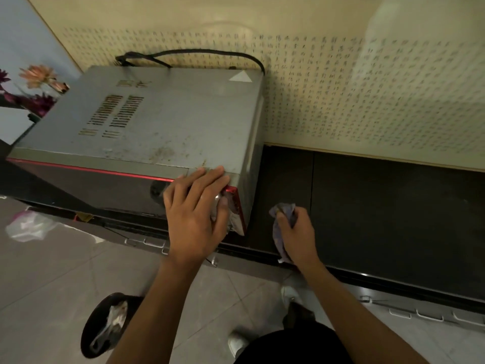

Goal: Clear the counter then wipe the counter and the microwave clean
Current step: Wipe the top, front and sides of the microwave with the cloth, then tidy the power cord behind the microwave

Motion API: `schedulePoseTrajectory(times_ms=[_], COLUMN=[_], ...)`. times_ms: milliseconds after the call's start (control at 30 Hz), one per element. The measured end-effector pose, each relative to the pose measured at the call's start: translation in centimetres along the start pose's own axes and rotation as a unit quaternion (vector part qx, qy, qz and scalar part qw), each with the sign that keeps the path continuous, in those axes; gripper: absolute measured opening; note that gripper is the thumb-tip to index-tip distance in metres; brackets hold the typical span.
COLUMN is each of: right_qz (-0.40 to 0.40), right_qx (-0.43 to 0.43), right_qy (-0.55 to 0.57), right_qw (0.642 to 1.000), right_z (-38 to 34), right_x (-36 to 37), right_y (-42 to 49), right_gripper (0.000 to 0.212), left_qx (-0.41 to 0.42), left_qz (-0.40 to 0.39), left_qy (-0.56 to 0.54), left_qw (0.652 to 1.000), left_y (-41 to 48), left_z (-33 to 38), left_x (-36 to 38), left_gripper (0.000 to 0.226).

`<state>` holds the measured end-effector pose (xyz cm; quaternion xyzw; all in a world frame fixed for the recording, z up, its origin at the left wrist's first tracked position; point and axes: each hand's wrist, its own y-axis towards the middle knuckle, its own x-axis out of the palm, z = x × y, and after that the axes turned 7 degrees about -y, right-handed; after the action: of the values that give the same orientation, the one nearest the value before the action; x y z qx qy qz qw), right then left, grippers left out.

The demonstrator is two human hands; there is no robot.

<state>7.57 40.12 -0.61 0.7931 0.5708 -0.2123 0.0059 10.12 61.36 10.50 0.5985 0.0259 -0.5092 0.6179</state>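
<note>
A grey microwave with a red-trimmed dark front stands on the dark counter, its top stained near the front right corner. My left hand lies flat over that front right corner, fingers straight, reaching onto the top edge and covering the control panel. To the right of the microwave, my right hand grips a crumpled purple cloth just above the counter near its front edge.
A cream wall with rows of small writing backs the counter. A black power cord loops behind the microwave. On the tiled floor stand a dark bin with rubbish and a white plastic bag. Flowers sit at far left.
</note>
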Motion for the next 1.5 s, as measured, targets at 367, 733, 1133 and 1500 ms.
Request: schedulePoseTrajectory(times_ms=[367,733,1133,1500], right_qz=[-0.144,-0.173,-0.12,-0.145], right_qx=[-0.112,-0.253,-0.493,-0.495], right_qy=[-0.306,-0.087,-0.304,-0.498], right_qw=[0.934,0.948,0.807,0.697], right_z=[-0.2,-18.8,-35.5,-39.6], right_x=[-0.6,-5.9,10.6,17.8], right_y=[11.3,13.6,23.7,24.1], right_gripper=[0.028,0.013,0.034,0.025], left_qx=[-0.064,-0.205,-0.294,-0.332], left_qz=[-0.027,-0.034,0.014,0.044], left_qy=[0.019,0.017,0.057,0.058], left_qw=[0.997,0.978,0.954,0.94], left_y=[5.0,7.7,8.9,9.1], left_z=[1.6,1.3,1.3,0.9], left_x=[-0.7,-0.3,-1.3,-2.0], left_gripper=[0.023,0.021,0.024,0.021])
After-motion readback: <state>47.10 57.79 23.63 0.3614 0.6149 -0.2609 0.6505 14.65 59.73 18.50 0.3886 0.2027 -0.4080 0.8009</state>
